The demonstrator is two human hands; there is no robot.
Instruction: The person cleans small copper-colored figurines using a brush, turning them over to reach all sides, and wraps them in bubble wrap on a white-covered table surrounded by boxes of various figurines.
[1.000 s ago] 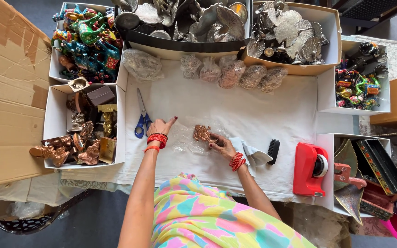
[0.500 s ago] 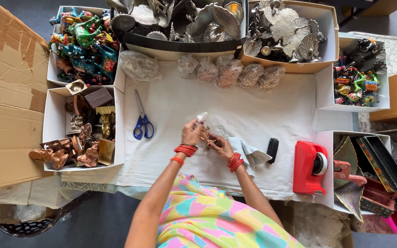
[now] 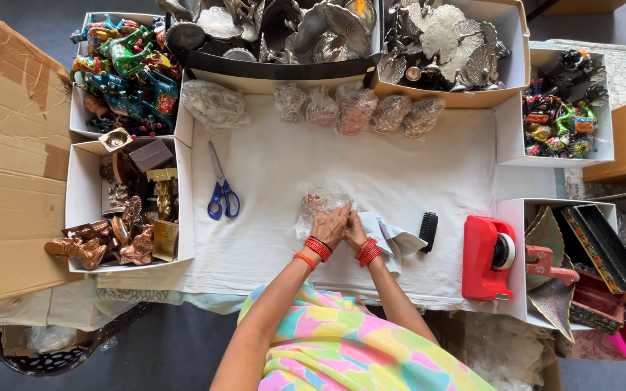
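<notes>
Hands together mid-desk: left hand [image 3: 332,226] and right hand [image 3: 354,232] both gripping clear crinkled plastic-wrapped bundle [image 3: 314,208], lying just ahead-left.

white-clothed table [image 3: 291,159] w/ blue scissors [image 3: 222,192], black brush [image 3: 428,230], red tape dispenser [image 3: 488,257], wrapped bundles [image 3: 356,108], boxes [image 3: 81,166]

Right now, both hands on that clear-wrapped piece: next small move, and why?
Probably reach the right hand for the red tape dispenser: both it and the left hand press the bubble-wrapped item on the white cloth, with no tape visible on it.
</notes>
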